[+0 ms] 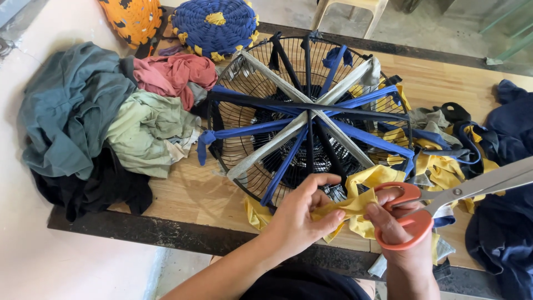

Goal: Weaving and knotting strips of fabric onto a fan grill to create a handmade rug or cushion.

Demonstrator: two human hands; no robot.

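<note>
A round black wire fan guard (pixel 239 83) lies on the wooden table (pixel 189 194), with blue, grey and black cloth strips (pixel 355 139) stretched across it like spokes. My left hand (pixel 302 214) pinches a yellow cloth strip (pixel 355 203) at the guard's near edge. My right hand (pixel 397 233) grips orange-handled scissors (pixel 444 197), blades pointing right, and also touches the yellow strip.
Piles of teal, pale green, pink and black cloth (pixel 111 116) lie at the left. Yellow, blue and navy scraps (pixel 477 150) lie at the right. Two woven round mats, orange (pixel 133 19) and blue (pixel 214 25), sit at the back. A plastic stool (pixel 350 8) stands beyond the table.
</note>
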